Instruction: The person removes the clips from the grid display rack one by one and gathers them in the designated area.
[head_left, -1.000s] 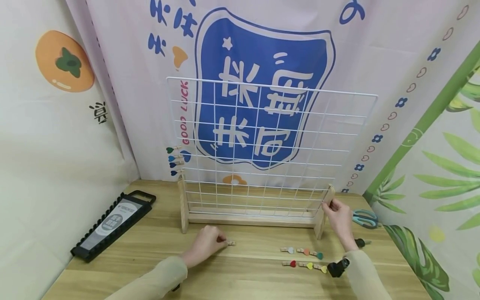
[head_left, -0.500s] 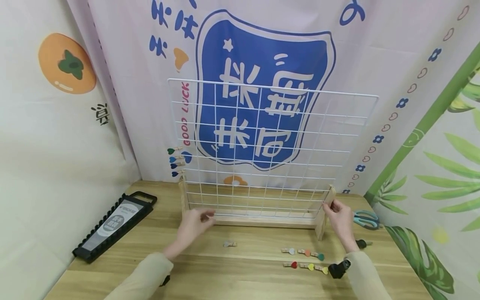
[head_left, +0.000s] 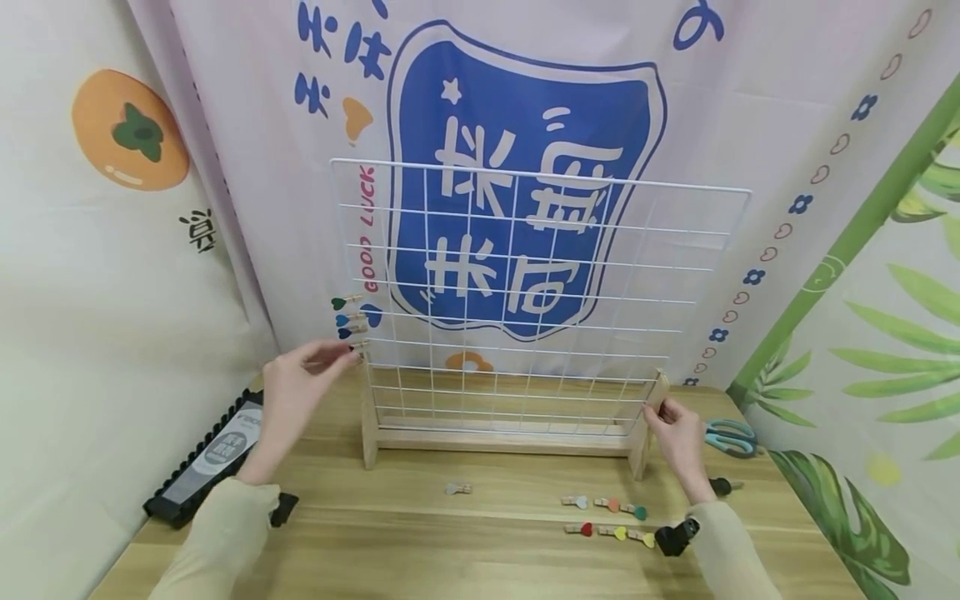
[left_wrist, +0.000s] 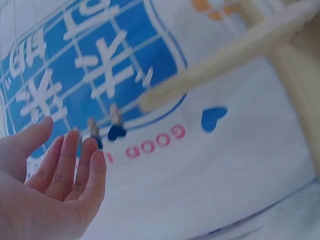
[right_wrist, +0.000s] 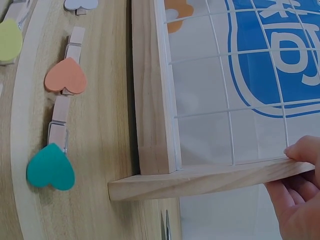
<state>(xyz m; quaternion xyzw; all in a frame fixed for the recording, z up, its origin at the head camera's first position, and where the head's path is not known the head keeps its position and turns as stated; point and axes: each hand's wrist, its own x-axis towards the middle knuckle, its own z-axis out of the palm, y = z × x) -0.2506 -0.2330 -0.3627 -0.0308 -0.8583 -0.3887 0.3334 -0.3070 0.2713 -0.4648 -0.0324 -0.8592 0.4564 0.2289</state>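
A white wire grid (head_left: 517,275) stands upright in a wooden stand (head_left: 502,439). Clipped along its left edge are several heart clothespins, among them a green one (head_left: 340,303) and a blue one (left_wrist: 117,132). My left hand (head_left: 296,387) is beside the lowest of these and partly hides them; in the left wrist view the thumb is apart from the loosely bent fingers (left_wrist: 65,170), with nothing between. My right hand (head_left: 678,433) pinches the stand's right upright (right_wrist: 220,181) between thumb and fingers. A grey heart clothespin (head_left: 459,489) lies on the table before the stand.
Two short rows of heart clothespins lie front right, including an orange one (right_wrist: 66,76), a teal one (right_wrist: 51,167) and a red one (head_left: 585,529). Scissors (head_left: 731,437) lie beyond my right hand. A black rack (head_left: 217,454) lies at left, partly behind my left arm.
My left hand has come away from the grey heart clothespin on the table and moved up and left to the grid's left edge. The right hand keeps its place on the upright.
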